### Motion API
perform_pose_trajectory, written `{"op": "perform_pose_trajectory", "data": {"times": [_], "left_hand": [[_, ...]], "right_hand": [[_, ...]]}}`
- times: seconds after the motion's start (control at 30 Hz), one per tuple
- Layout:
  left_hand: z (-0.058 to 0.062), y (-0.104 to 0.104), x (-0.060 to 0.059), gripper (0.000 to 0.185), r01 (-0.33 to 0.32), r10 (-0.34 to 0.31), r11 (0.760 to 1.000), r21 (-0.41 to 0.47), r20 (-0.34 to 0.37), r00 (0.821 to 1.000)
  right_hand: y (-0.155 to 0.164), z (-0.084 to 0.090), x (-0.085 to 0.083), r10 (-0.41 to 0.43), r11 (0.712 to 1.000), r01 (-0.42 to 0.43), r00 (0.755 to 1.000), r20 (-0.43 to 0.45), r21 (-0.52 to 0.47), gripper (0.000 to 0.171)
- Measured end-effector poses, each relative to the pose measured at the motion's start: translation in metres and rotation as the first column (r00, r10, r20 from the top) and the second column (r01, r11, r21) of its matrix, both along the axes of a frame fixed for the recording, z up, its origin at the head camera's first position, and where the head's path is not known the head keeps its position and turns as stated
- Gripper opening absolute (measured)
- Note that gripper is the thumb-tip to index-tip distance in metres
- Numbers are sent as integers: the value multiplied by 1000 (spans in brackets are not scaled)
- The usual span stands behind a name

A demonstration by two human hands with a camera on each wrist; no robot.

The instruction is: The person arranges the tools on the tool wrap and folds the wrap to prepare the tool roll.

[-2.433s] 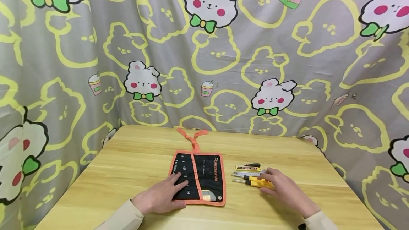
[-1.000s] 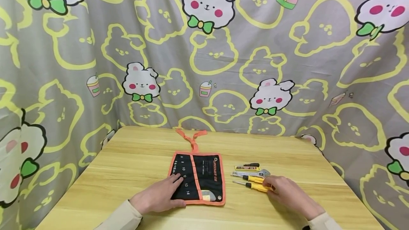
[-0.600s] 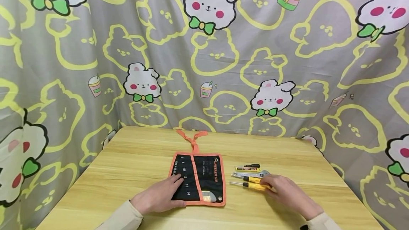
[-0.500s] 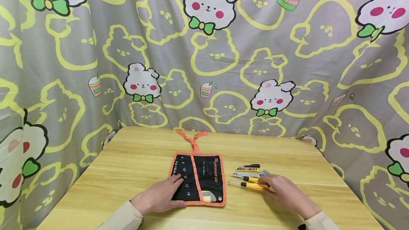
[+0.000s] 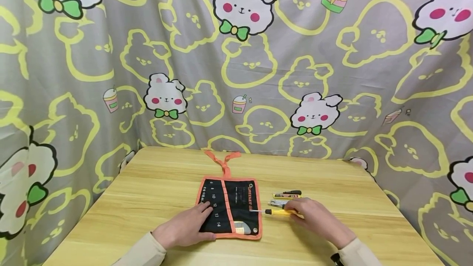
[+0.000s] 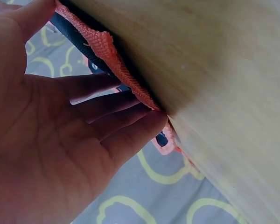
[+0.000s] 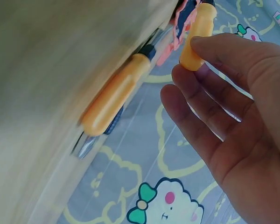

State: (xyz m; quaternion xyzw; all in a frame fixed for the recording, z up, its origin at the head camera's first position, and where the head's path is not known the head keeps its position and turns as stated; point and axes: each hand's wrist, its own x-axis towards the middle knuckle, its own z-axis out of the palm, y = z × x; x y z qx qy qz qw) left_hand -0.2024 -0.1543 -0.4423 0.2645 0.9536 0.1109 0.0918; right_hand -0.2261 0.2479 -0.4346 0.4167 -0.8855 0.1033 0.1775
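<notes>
A black tool pouch [image 5: 240, 194] with orange trim and printed sizes lies flat on the table. My left hand [image 5: 184, 225] rests on its left side with fingers extended; in the left wrist view those fingers lie along the orange edge. My right hand [image 5: 319, 219] pinches the yellow handle of a screwdriver [image 5: 278, 212] between thumb and fingers. The shaft points left and overlaps the pouch's right border in the head view. A second yellow-handled screwdriver [image 7: 115, 95] lies on the table, mostly hidden by the right hand in the head view.
Behind the right hand lie a silver wrench [image 5: 274, 203], a yellow flat tool [image 5: 279, 196] and a black-handled tool [image 5: 294, 192]. Orange ties [image 5: 224, 162] stretch from the pouch's far edge. A patterned curtain [image 5: 207, 65] encloses the wooden table [image 5: 155, 184].
My right hand has taken hold of the near yellow screwdriver and moved it left, away from the other tools, to the pouch's right edge. My left hand has stayed on the pouch.
</notes>
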Motion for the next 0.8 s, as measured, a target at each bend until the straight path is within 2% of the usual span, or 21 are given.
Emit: {"op": "perform_pose_trajectory", "data": {"times": [0.33,0.57,0.8], "left_hand": [[0,1,1,88,-8,8,1000,4,9,1000],[1,1,1,89,-7,7,1000,0,3,1000],[-1,3,1,88,-10,10,1000,2,6,1000]], "right_hand": [[-21,0,-4,9,1000,-9,1000,1,28,23],[-32,-1,-7,-14,999,9,995,103,50,16],[-41,-2,-9,-2,998,-3,997,73,67,19]]}}
